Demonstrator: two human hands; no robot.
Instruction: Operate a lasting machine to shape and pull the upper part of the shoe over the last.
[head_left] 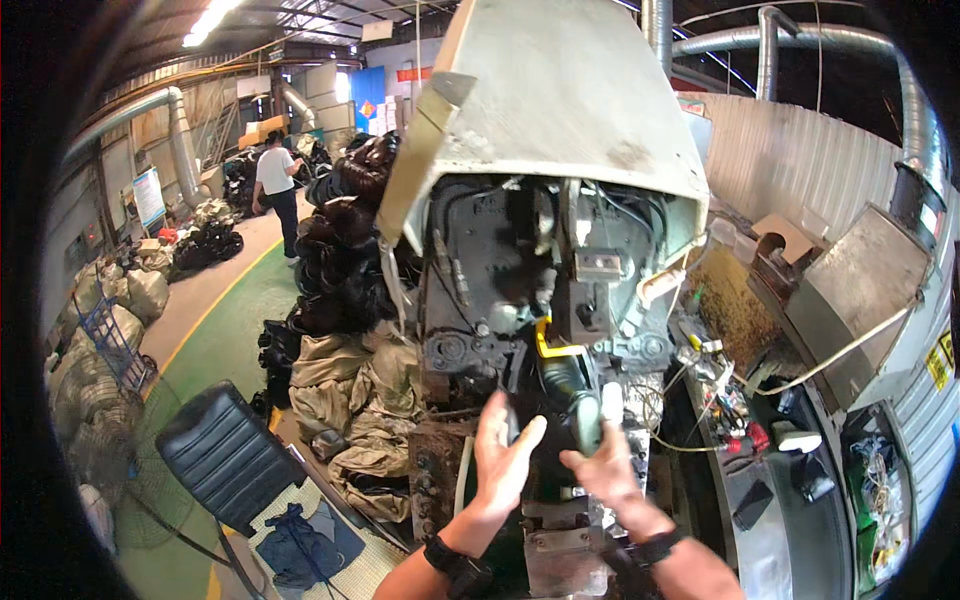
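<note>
In front of a grease-darkened machine (500, 250) under a raised pale hood (570, 100), both my hands reach forward. My left hand (505, 465) is open, thumb apart from the fingers, beside a narrow dark piece that I cannot make out. My right hand (608, 468) is also open, its thumb pointing left. Pale green and white shapes lie at its fingertips; blur hides whether these are finger covers or a part. Just beyond it, a bent yellow piece (560, 350) sits over a dark rounded part (565, 380). Each wrist wears a black band.
Black coiled bundles (345, 250) and tan sacks (350, 400) are piled at the left. Closer stand a black chair (225, 455) and a caged fan (165, 470). A tray of tools and wires (715, 400) lines the right. A person (277, 185) walks along the green floor.
</note>
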